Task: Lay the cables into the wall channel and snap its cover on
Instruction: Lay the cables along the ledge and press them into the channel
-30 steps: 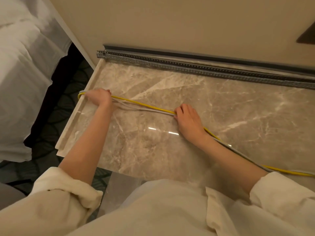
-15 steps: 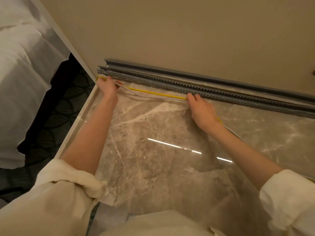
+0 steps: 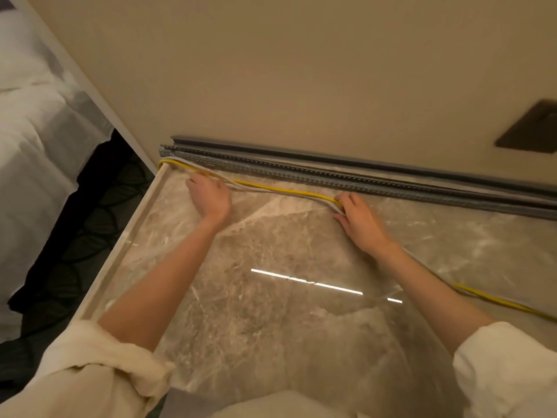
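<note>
From the head camera, the left hand (image 3: 209, 198) presses the cables (image 3: 280, 190) flat on the marble top (image 3: 271, 312), while the right hand (image 3: 360, 220) pinches them just beside the channel (image 3: 346, 180) — likely lining them up to tuck in. The cables are not yet inside. The cover (image 3: 331, 156) seems to lean behind, though that is hard to tell — the channel's right end is cut off.
</note>
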Demonstrator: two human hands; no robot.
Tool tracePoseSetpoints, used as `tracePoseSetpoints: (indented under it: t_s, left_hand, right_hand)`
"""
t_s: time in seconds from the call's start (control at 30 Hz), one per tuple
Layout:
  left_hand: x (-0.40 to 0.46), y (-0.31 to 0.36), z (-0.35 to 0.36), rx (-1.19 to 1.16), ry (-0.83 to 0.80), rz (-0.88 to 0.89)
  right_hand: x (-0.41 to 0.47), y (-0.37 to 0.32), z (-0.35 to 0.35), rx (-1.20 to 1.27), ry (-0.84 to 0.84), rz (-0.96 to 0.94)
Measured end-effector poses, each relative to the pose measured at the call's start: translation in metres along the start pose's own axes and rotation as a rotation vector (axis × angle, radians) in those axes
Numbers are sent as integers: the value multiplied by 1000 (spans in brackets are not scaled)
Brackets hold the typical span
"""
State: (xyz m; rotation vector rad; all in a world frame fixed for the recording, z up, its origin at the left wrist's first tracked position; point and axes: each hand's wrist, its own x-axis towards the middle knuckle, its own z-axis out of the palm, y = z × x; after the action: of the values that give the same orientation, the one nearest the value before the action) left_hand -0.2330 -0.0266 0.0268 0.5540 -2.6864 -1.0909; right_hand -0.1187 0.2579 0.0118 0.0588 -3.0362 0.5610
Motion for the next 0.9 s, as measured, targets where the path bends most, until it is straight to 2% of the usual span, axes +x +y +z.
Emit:
tracePoseSetpoints:
  t_s: [0.07,0.17,0.3,0.57,0.9]
  left_hand:
    - [-29,7,11,48,-18,239]
    - [-67,20,29,113,-146,605]
    - [-110,45,49,138,-337,911]
    - [-173,81,87,164,-596,1156]
    - [-230,117,112,249,-692,1176]
  right_hand:
    - [-18,10,-4,-49,26,-8]
    - [-47,30,-12,-83,76,33]
    - [-87,56,-22,-116,127,101]
    - [-168,104,-45,-170,144,213]
    - [-220,171,-78,-311,87,234]
